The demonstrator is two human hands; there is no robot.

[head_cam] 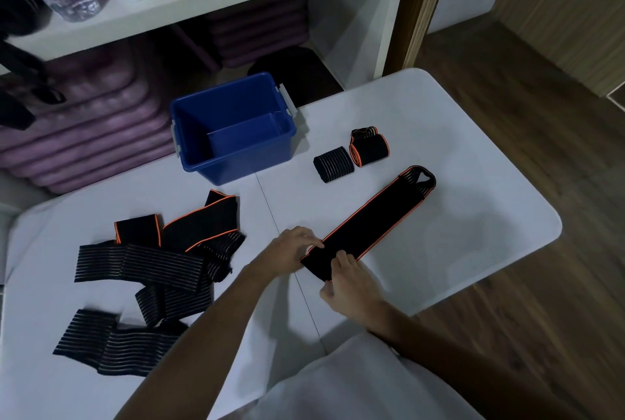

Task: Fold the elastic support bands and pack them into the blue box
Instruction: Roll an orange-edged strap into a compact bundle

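Presently both hands, left hand [293, 252] and right hand [348, 279], pinch the near end of the orange-trimmed band [368, 227]; the first fold should be kept square and tight.

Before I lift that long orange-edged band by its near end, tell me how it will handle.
The long band lies flat and limp on the table, so it will probably drape and trail. It looks thin, likely light. Both hands pinch its near end; the looped far end may drag.
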